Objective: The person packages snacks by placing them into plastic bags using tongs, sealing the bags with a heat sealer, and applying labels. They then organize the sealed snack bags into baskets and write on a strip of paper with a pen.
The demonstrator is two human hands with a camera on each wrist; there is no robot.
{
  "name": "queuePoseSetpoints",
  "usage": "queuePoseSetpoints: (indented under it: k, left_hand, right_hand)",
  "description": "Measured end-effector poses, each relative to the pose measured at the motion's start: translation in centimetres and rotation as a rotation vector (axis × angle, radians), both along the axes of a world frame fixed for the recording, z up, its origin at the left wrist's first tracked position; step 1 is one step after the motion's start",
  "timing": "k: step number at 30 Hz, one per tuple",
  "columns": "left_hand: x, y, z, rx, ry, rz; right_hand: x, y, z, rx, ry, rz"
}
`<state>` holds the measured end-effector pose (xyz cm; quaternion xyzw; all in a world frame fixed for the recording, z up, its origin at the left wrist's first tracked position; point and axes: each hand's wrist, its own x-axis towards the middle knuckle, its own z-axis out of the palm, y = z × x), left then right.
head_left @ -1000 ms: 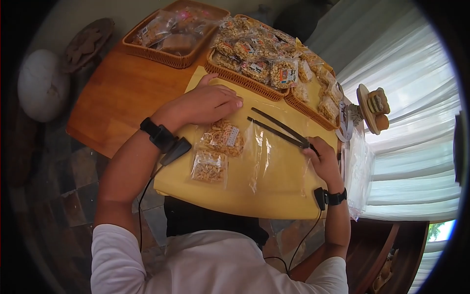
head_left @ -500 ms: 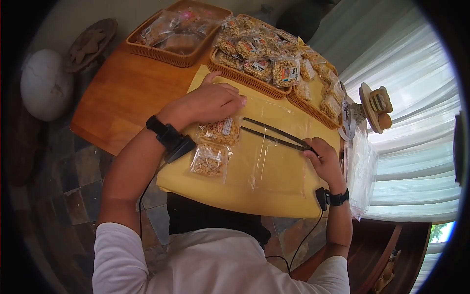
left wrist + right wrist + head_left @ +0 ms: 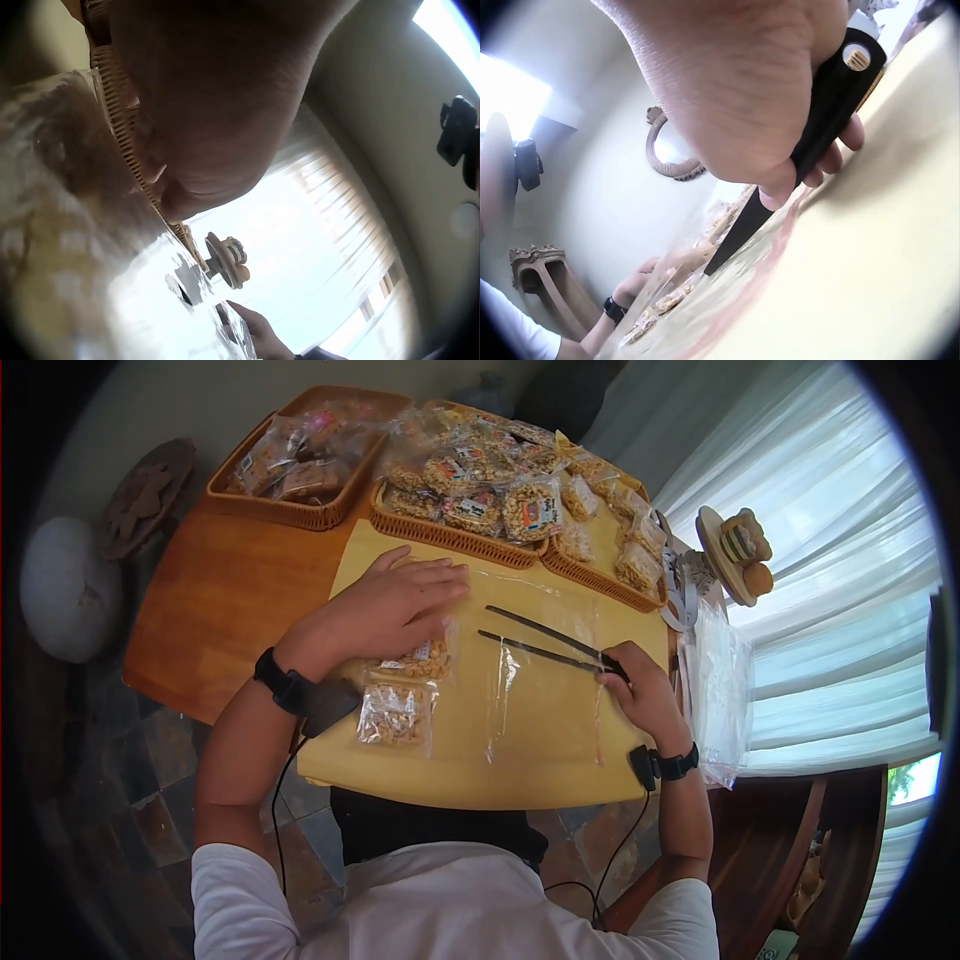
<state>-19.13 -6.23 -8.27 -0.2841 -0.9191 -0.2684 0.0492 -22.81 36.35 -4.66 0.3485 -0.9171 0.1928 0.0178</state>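
Currently: left hand (image 3: 395, 605), fingers extended, over upper snack packet (image 3: 428, 661) | right hand (image 3: 645, 695) curled round black tongs (image 3: 545, 632), arms apart | tongs overlap clear plastic film (image 3: 540, 710)

Head view: the left hand (image 3: 385, 610) covers part of the clear plastic packet of tan snack pieces (image 3: 425, 662); its label print is too small to read. Left wrist view: glossy foreground wrapping (image 3: 60, 225) blurred. Right wrist view: right hand (image 3: 735, 82) cut off at top, fingers partly hidden behind black tong-like tool (image 3: 821, 120).
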Motion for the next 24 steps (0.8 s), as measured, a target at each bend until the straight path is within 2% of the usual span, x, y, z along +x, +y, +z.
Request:
queuePoseSetpoints:
  k: [3, 5, 8, 9, 12, 13, 15, 18, 20, 24]
  left_hand:
    - [0.5, 0.6, -0.7, -0.080, -0.034, -0.019]
    - [0.5, 1.0, -1.4, -0.132, -0.099, 0.072]
    - [0.8, 1.3, -1.0, -0.189, -0.117, 0.086]
    - [0.8, 1.3, -1.1, -0.185, -0.118, 0.086]
    - [0.7, 1.5, -1.4, -0.191, -0.101, 0.075]
    - [0.8, 1.6, -1.3, -0.180, -0.111, 0.071]
    - [0.8, 1.7, -1.3, -0.169, -0.116, 0.069]
    - [0.5, 1.6, -1.5, -0.102, -0.083, 0.060]
    - [0.1, 1.2, -0.7, -0.017, -0.044, 0.071]
    - [-0.3, 0.3, -0.4, 0.060, 0.023, 0.137]
  right_hand:
    - [1.0, 2.0, 0.6, 0.063, -0.038, -0.106]
    - [1.7, 3.5, 2.2, 0.109, -0.118, -0.154]
    - [2.1, 6.7, 5.1, 0.121, -0.292, -0.243]
    - [1.6, 8.7, 6.4, 0.203, -0.374, -0.286]
    - [0.3, 14.1, 7.9, -0.030, -0.629, -0.427]
    - [-0.3, 14.4, 8.4, -0.135, -0.705, -0.486]
    - [-1.5, 14.3, 8.3, -0.254, -0.727, -0.531]
    - [-3.2, 11.5, 8.3, -0.239, -0.722, -0.514]
    - [-4.9, 9.8, 8.2, -0.085, -0.690, -0.543]
    - [-7.4, 5.6, 9.8, 0.072, -0.559, -0.634]
